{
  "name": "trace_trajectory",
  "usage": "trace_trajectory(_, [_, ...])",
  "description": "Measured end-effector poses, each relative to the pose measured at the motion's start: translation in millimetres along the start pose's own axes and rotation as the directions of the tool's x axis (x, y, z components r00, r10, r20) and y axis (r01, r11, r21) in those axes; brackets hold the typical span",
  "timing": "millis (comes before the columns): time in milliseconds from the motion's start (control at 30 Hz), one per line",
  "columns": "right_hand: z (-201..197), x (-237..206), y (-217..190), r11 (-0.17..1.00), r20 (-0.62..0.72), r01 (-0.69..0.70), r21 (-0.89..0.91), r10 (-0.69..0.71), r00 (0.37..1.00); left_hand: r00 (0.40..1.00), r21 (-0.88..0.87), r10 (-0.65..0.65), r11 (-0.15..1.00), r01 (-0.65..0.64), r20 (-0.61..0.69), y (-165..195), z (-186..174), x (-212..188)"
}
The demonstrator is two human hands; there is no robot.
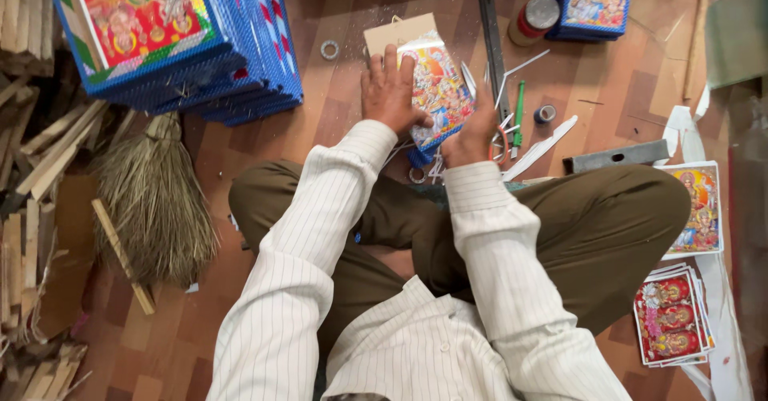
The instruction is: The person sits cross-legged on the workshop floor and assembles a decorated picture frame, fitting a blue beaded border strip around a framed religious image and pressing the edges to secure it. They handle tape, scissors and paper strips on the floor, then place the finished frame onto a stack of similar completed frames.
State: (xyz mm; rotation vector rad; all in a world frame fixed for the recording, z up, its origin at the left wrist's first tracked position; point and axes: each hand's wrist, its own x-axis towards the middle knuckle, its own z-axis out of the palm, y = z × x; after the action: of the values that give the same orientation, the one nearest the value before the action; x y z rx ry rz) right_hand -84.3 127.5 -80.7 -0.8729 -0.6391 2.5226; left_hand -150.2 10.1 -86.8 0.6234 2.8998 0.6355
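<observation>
The person sits cross-legged on the brown tiled floor (336,17). The left hand (390,93) lies flat, fingers together, pressing on a small colourful printed picture with a blue frame edge (438,89), which rests on the floor directly ahead of the knees, over a tan cardboard backing sheet (396,33). The right hand (474,133) grips the picture's right edge; whether its fingers close fully cannot be told. A long dark metal ruler (492,37) lies just beside the picture. A stack of blue-framed pictures (172,37) stands far left, with a straw broom (156,201) beneath it.
</observation>
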Motion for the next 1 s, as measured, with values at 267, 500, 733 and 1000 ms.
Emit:
trace_trajectory(267, [2, -27, 32, 0.996, 0.017, 0.073, -0.042, -0.072, 0.997, 0.999, 0.001, -0.023, 1.000, 0.023, -0.026, -4, 7, 2])
trace_trajectory(500, [23, -37, 40, 0.982, -0.441, -0.008, -0.188, -0.077, 0.894, 0.999, -0.003, -0.036, 0.999, 0.036, -0.014, 3, 2, -1])
trace_trajectory(733, [-7, -37, 28, 0.991, -0.231, 0.048, -0.123, -0.076, 0.970, 1.000, -0.069, -0.013, 0.998, 0.011, -0.020, 0, -13, -1])
trace_trajectory(1000, [-35, -42, -11, 0.948, -0.118, -0.312, -0.060, 0.304, 0.945, 0.989, -0.083, -0.081, 0.994, 0.071, -0.123, 9, -16, 1])
